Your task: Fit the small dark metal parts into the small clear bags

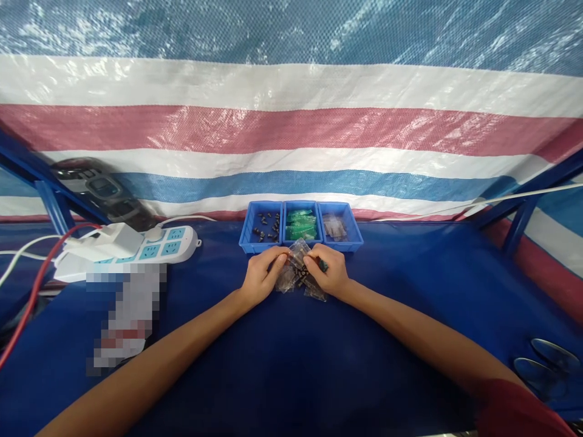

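My left hand (263,276) and my right hand (330,271) meet just in front of three small blue bins. Between them is a small clear plastic bag (299,250), pinched by the fingers of both hands. Below it lie other clear bags (286,279) and a little pile of dark screws (301,276), partly covered by my fingers. The left bin (259,247) has several loose dark screws in it. Green packets (301,224) fill the middle bin, and flat clear bags (334,227) lie in the right one.
At the left stands a white power strip (184,246) with plugs and red and white cables. A blurred-out packet (130,315) lies before it. Eyeglasses (546,364) rest at the far right. Behind the blue table (291,376) hangs a striped tarp (291,133), between blue frame bars (519,224).
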Available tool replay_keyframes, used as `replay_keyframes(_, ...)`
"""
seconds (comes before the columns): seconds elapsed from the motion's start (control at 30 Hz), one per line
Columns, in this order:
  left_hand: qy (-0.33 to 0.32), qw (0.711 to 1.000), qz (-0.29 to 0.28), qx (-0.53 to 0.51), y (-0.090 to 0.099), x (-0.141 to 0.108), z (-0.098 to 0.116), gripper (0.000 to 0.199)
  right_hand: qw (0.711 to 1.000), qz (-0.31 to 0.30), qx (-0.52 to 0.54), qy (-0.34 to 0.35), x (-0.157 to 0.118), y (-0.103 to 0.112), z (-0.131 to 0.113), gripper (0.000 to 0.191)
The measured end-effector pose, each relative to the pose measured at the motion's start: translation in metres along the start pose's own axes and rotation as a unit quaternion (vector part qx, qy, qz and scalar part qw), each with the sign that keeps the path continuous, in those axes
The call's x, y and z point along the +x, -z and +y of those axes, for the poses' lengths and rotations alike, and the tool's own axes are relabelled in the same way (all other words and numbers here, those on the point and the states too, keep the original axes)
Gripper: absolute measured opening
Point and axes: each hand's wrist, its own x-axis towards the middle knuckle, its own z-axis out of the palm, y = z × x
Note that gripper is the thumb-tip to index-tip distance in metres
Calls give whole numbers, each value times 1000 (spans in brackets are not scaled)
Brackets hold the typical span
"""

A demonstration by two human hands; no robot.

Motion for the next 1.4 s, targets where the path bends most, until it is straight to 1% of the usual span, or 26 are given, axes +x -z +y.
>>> replay_keyframes(0.13, 20, 1000, 3, 10, 0, 2, 2, 21, 999, 44, -6, -18, 17, 11, -6, 28)
replay_keyframes(0.2, 17, 1000, 2, 16, 0, 3, 3, 19, 996, 72, -31, -47, 28, 20, -7, 29)
replay_keyframes(0.23, 13, 1000, 0, 20, -1, 3, 3, 18, 994, 73, -47, -66, 34, 26, -6, 29)
replay_keyframes(0.3, 5, 1000, -6, 27, -1, 3, 3, 17, 989, 56, -86, -105, 44, 37, -2, 31)
replay_keyframes(0.4, -3, 999, -9, 34, -1, 4, 3, 17, 975, -4, -164, -151, 56, 52, 9, 31)
replay_keyframes(0.5, -3, 999, -6, 35, 0, 4, 3, 18, 943, -59, -263, -196, 63, 64, 18, 28)
replay_keyframes(0.63, -5, 999, -7, 31, 0, 4, 3, 17, 892, -82, -389, -216, 68, 74, 22, 25)
replay_keyframes(0.7, -8, 999, -6, 30, 0, 4, 4, 17, 882, -82, -416, -204, 69, 75, 18, 24)
replay_keyframes(0.77, -5, 1000, -4, 30, 0, 4, 4, 17, 897, -108, -395, -166, 67, 73, 12, 20)
replay_keyframes(0.8, -2, 1000, -5, 30, 0, 5, 4, 17, 910, -139, -365, -139, 65, 71, 8, 18)
replay_keyframes(0.83, 1, 1000, -5, 29, 0, 5, 4, 16, 921, -189, -322, -110, 63, 68, 4, 17)
replay_keyframes(0.87, 2, 1000, -6, 28, 0, 5, 5, 16, 924, -244, -280, -86, 60, 65, 1, 16)
replay_keyframes(0.93, 1, 1000, -6, 27, 0, 5, 5, 16, 917, -318, -233, -55, 53, 58, -4, 13)
replay_keyframes(1.03, -5, 1000, -4, 27, 0, 5, 5, 15, 891, -388, -234, -40, 45, 49, -6, 12)
replay_keyframes(1.1, -7, 1000, -4, 26, 0, 5, 5, 16, 874, -414, -250, -38, 43, 46, -6, 12)
replay_keyframes(1.13, -8, 1000, -4, 25, 0, 5, 5, 16, 870, -421, -253, -36, 42, 45, -7, 12)
replay_keyframes(1.3, -11, 1000, 1, 22, 0, 5, 5, 16, 883, -429, -190, 2, 37, 37, -18, 6)
replay_keyframes(1.4, -14, 1000, 0, 21, 0, 5, 4, 16, 868, -456, -195, 22, 30, 28, -25, 6)
